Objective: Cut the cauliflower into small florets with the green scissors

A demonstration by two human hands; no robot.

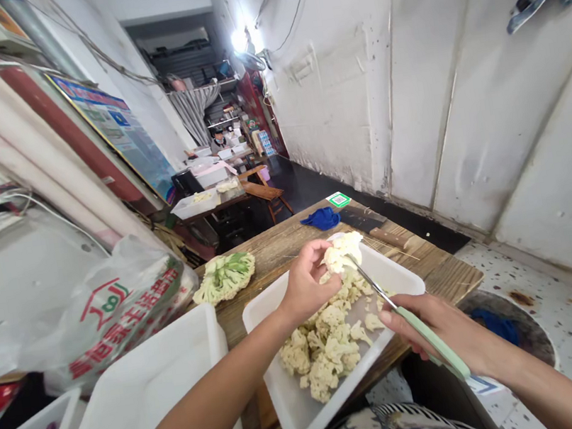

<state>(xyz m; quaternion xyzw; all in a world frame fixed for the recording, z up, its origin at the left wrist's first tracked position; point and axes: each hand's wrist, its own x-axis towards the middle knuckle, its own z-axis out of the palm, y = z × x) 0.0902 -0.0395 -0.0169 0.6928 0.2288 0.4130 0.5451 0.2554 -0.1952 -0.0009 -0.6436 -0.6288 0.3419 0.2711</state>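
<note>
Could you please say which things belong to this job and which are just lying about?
Seemingly in use:
- cream cauliflower, in left hand
- green-handled metal tool, in right hand
- white rectangular plastic tray of florets

Seemingly lying about:
- crumpled blue cloth
- wooden-handled dark-bladed knife

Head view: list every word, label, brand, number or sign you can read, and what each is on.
"家生活超市": red print on the plastic bag; the characters before it and the logo's are unclear.
Wall poster: too small to read.
QR card: code visible, any words too small.
Nothing else is legible.
</note>
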